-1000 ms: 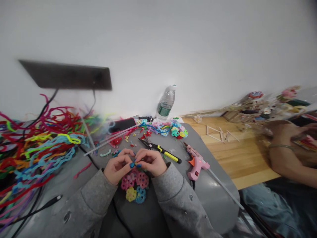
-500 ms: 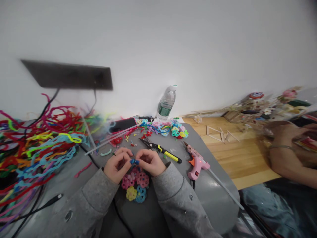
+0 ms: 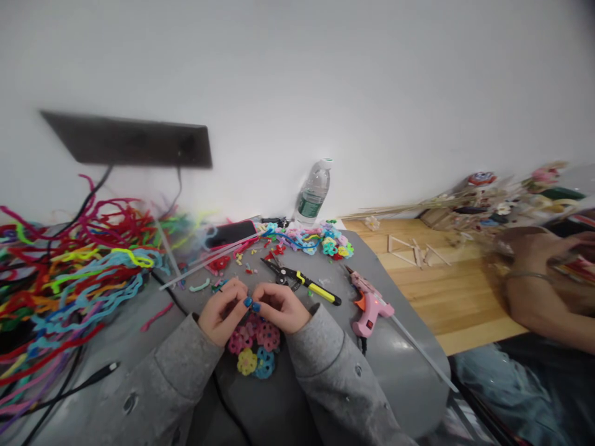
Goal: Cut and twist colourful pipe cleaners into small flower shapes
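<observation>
My left hand [image 3: 224,311] and my right hand [image 3: 282,306] meet over the grey table, thumbs and forefingers pinched together tip to tip. Whatever lies between the blue-nailed fingertips is too small to make out. A bit of teal fuzzy stem [image 3: 218,285] shows just beyond my left fingers; whether it is held is unclear. Right under my hands lies a cluster of fuzzy pipe-cleaner flowers, with pink ones, a yellow flower [image 3: 247,362] and a blue flower [image 3: 264,362]. Yellow-and-black pliers [image 3: 302,282] rest just past my right hand.
Loose pipe cleaners [image 3: 106,266] heap up on the left. A pink glue gun [image 3: 372,308] with a glue stick lies right. Behind stand a water bottle [image 3: 313,193] and more fuzzy flowers [image 3: 334,241]. A person's arm [image 3: 534,291] is at the wooden table [image 3: 409,297].
My left hand has shifted slightly right, and the teal bit beyond its fingers shows more. My right hand stays nearly in place, fingertips still pinched. The other person's hand has moved a little.
</observation>
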The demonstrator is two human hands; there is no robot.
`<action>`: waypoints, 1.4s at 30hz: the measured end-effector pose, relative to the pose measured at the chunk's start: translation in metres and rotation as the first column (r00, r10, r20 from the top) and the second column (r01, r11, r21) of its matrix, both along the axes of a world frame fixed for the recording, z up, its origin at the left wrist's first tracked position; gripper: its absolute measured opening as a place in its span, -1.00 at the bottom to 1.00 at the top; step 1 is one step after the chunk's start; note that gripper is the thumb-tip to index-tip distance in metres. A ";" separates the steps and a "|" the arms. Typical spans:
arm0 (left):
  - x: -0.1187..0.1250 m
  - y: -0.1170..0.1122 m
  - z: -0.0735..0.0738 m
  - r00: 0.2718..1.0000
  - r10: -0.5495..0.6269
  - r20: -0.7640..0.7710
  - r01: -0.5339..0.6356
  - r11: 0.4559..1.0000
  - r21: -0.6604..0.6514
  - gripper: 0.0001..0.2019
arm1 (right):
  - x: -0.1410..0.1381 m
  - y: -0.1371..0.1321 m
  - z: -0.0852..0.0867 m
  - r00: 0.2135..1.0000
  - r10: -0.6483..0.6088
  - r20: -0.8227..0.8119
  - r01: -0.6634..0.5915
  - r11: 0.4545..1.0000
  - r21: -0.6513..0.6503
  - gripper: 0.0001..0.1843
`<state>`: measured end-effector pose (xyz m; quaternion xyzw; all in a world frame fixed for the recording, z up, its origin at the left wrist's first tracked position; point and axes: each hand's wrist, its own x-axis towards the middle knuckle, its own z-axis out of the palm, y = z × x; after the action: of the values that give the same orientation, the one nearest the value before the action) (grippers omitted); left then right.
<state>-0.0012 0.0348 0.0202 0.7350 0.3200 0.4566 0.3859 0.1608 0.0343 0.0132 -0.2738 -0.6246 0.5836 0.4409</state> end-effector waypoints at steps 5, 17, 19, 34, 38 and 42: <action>0.000 -0.001 0.003 1.000 -0.019 -0.024 0.018 0.998 -0.063 -0.61 | 0.000 0.000 0.000 0.999 0.044 -0.006 -0.044 0.999 0.011 -0.61; 0.002 -0.003 0.003 0.996 -0.084 -0.040 0.077 0.986 -0.146 -0.58 | 0.001 -0.002 0.002 0.995 -0.089 0.047 0.085 0.994 0.071 -0.59; 0.002 -0.002 0.004 0.995 -0.088 -0.039 0.081 0.986 -0.147 -0.58 | 0.001 -0.003 0.002 0.992 -0.120 0.049 0.115 0.989 0.095 -0.61; 0.000 0.000 -0.003 0.997 -0.013 -0.082 0.008 0.998 -0.057 -0.61 | 0.000 0.001 0.005 0.976 -0.202 0.083 0.199 0.979 0.039 -0.56; -0.001 0.000 -0.005 0.997 -0.002 -0.073 -0.003 0.997 -0.076 -0.62 | -0.001 0.000 0.003 0.984 -0.158 0.077 0.153 0.986 0.059 -0.55; -0.001 -0.001 -0.003 0.997 0.057 -0.061 -0.064 0.992 -0.108 -0.61 | -0.002 -0.002 0.003 0.995 -0.068 0.077 0.067 0.998 0.020 -0.56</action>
<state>-0.0021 0.0337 0.0168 0.7154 0.3778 0.4284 0.4024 0.1591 0.0328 0.0163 -0.3133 -0.6369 0.5517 0.4380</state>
